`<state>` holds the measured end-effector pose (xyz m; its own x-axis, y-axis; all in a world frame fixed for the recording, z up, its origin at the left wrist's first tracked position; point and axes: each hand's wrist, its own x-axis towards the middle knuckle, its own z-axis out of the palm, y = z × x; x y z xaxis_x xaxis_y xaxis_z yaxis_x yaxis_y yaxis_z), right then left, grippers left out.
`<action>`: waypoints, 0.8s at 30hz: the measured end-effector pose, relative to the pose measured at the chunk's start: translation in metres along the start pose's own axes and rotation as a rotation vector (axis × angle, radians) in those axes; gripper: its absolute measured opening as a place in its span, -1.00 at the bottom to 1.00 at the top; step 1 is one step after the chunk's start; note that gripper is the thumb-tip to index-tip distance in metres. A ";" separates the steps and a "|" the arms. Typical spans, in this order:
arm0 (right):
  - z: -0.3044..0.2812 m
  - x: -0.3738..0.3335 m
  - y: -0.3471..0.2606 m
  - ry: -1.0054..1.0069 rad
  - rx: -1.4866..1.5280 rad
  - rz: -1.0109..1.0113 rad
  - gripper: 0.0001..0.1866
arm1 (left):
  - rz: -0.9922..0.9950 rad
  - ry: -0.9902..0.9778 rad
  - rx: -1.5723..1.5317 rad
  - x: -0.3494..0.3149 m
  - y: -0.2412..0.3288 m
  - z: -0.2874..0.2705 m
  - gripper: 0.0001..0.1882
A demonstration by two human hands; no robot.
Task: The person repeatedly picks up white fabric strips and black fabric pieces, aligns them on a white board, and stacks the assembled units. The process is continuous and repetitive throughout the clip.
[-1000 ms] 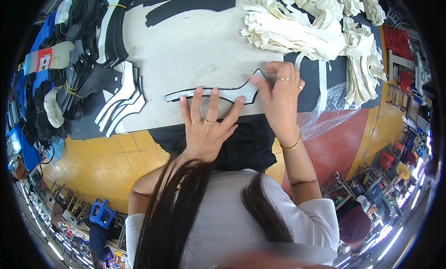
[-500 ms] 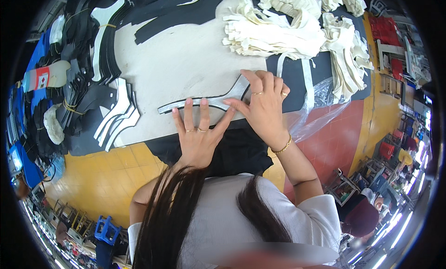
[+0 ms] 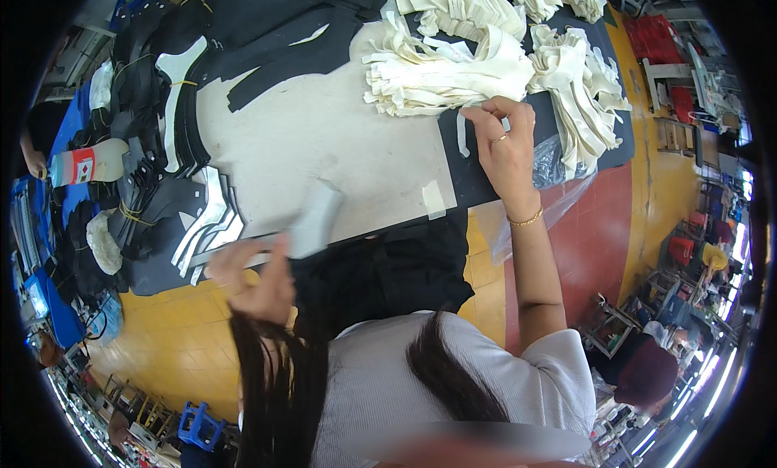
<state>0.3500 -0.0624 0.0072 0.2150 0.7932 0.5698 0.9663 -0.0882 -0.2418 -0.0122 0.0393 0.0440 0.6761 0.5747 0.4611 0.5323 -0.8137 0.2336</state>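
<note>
My left hand [image 3: 257, 283] is blurred by motion, its fingers closed on one end of a curved grey-white piece with a dark edge [image 3: 314, 221]. That piece is tilted up off the near edge of the pale board [image 3: 283, 136], also blurred. Beside it, on the left, lies a fanned stack of similar white-and-black cut pieces [image 3: 212, 217]. My right hand [image 3: 506, 144] is bent at the far right of the board, fingertips pinched at the upper end of a narrow white strip [image 3: 463, 135]. Just beyond is a bundle of cream fabric strips [image 3: 445, 76].
More cream bundles [image 3: 571, 104] lie at the far right, above a clear plastic bag [image 3: 558, 165]. Tape [image 3: 434, 199] sticks to the board's near right corner. At left are a tied stack of long pieces [image 3: 174, 104], a bottle [image 3: 93, 162] and dark cut pieces. Another person's hand [image 3: 34, 160] shows at the far left.
My left hand has lifted the curved piece from the board and carried it left toward the fanned stack. My right hand has let go of it and moved to the white strip.
</note>
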 end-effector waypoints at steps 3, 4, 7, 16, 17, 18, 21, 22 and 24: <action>0.001 0.004 0.002 -0.038 -0.011 -0.061 -0.62 | -0.190 0.012 0.277 0.005 -0.021 -0.013 -0.58; 0.001 0.004 0.003 -0.044 -0.013 -0.062 -0.63 | -0.248 0.010 0.364 0.009 -0.027 -0.013 -0.56; 0.000 0.006 0.004 -0.052 -0.003 -0.049 -0.66 | -0.193 0.105 0.151 0.025 -0.011 0.012 -0.52; -0.021 -0.002 0.013 -0.094 0.111 0.066 -0.76 | 0.452 -0.169 -0.044 0.144 0.094 0.141 -0.39; -0.027 -0.005 0.017 -0.093 0.140 0.109 -0.76 | 0.443 -0.176 -0.077 0.149 0.094 0.145 -0.40; -0.034 -0.008 0.021 -0.114 0.223 0.185 -0.74 | 0.442 -0.139 -0.095 0.152 0.093 0.148 -0.42; -0.056 -0.016 0.038 -0.125 0.479 0.379 -0.71 | 0.435 -0.151 -0.122 0.153 0.089 0.151 -0.48; -0.060 -0.019 0.042 -0.089 0.573 0.401 -0.71 | 0.431 -0.161 -0.129 0.152 0.089 0.151 -0.52; -0.069 -0.025 0.050 -0.014 0.751 0.445 -0.73 | 0.425 -0.163 -0.131 0.153 0.090 0.154 -0.58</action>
<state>0.4027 -0.1277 0.0350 0.5435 0.7874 0.2907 0.4433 0.0248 -0.8960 0.2174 0.0672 0.0035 0.8967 0.1860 0.4017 0.1292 -0.9779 0.1644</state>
